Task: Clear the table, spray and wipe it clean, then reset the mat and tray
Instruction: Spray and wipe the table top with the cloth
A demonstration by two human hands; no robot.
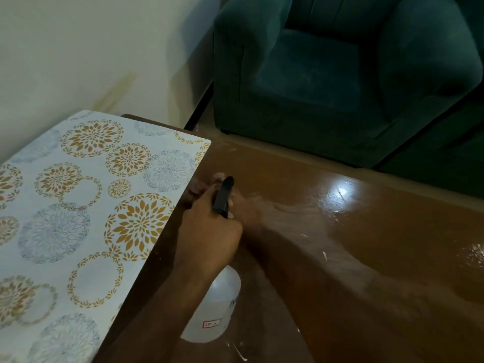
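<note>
A clear spray bottle (218, 307) with a black trigger head hangs just off the table's right edge, over the floor. My left hand (209, 231) is shut around its neck and trigger. My right hand (247, 209) reaches in from the right and sits against the black head; it is blurred, so its grip cannot be read. A white mat (78, 205) printed with gold and grey flower circles covers the table top at left. Only a dark wooden strip of the table (131, 117) shows beside the mat. No tray is in view.
A teal armchair (340, 74) stands on the far side of the glossy brown floor (379, 231), which carries white flecks and a light glare. A pale wall (78, 48) runs behind the table at left.
</note>
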